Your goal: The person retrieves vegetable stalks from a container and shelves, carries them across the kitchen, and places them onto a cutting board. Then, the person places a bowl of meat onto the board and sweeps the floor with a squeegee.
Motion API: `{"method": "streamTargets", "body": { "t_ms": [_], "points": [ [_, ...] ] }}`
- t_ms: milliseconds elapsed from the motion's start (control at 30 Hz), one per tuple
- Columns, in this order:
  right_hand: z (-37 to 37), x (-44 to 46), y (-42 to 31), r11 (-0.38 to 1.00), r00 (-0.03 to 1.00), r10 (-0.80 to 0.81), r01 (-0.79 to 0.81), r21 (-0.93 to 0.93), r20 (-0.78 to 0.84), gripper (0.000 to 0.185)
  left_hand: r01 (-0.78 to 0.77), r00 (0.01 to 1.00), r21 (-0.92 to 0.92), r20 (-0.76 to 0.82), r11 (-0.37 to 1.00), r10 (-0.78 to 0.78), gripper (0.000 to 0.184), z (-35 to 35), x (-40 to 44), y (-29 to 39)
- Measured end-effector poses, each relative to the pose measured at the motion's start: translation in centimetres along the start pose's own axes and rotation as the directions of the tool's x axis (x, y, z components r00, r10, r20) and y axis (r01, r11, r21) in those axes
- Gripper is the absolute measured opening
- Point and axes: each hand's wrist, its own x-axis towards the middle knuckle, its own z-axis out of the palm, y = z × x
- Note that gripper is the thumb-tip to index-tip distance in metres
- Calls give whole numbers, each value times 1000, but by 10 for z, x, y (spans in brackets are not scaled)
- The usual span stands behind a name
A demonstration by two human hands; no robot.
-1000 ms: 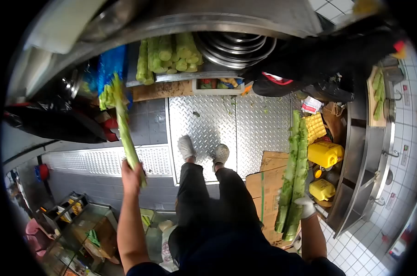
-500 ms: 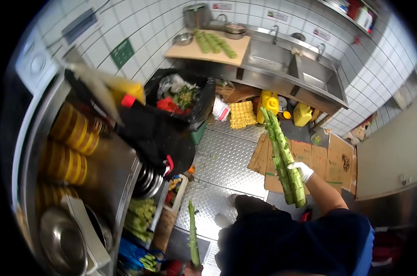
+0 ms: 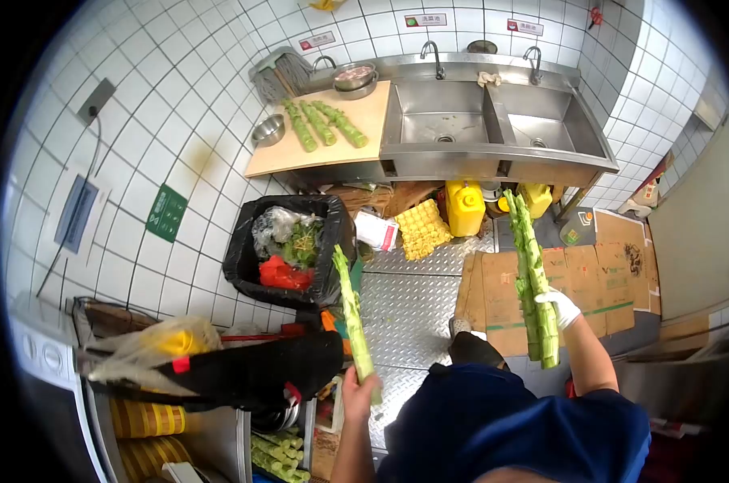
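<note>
My left hand (image 3: 358, 393), bare, is wrapped round the lower end of one green celtuce stem (image 3: 352, 314), which points up and away from me. In my right hand (image 3: 559, 307), which wears a white glove, are celtuce stems (image 3: 533, 282) held side by side, two as far as I can make out. Their tips point toward the sinks and leaf stubs show along them. Three more celtuce stems (image 3: 320, 122) lie on a pale board (image 3: 268, 163) beside the sink. Further celtuce stems (image 3: 280, 457) sit on a low shelf at the bottom left.
A double steel sink (image 3: 449, 117) stands ahead, with a small bowl (image 3: 268, 130) on the board to its left. A black-lined bin (image 3: 239, 262) holds scraps. Yellow jugs (image 3: 465, 208) stand under the sink. Flattened cardboard (image 3: 493, 302) covers the floor at right.
My view has turned and come closer to the sinks and board. My left hand has risen into view with its celtuce stem. My right hand still grips its stems.
</note>
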Motion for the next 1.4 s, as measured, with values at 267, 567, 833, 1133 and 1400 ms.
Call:
{"method": "streamTargets", "body": {
  "t_ms": [267,567,833,1133,1400],
  "points": [
    [-23,55,-109,987,989,131,-137,-88,-66,75,-40,999,-14,-32,999,39,29,119,131,84],
    [32,163,-175,963,985,154,-133,-233,75,88,-83,992,88,-86,993,91,43,141,258,138],
    [185,380,-249,937,944,197,-102,-334,265,86,-201,977,50,-62,978,204,32,134,458,203],
    [417,669,-390,768,944,274,-98,-633,185,93,-393,887,302,-123,869,444,58,121,728,380],
    [468,857,-312,-214,992,-130,-27,-976,1,110,-261,774,584,-349,769,528,72,25,895,384]
  ]
}}
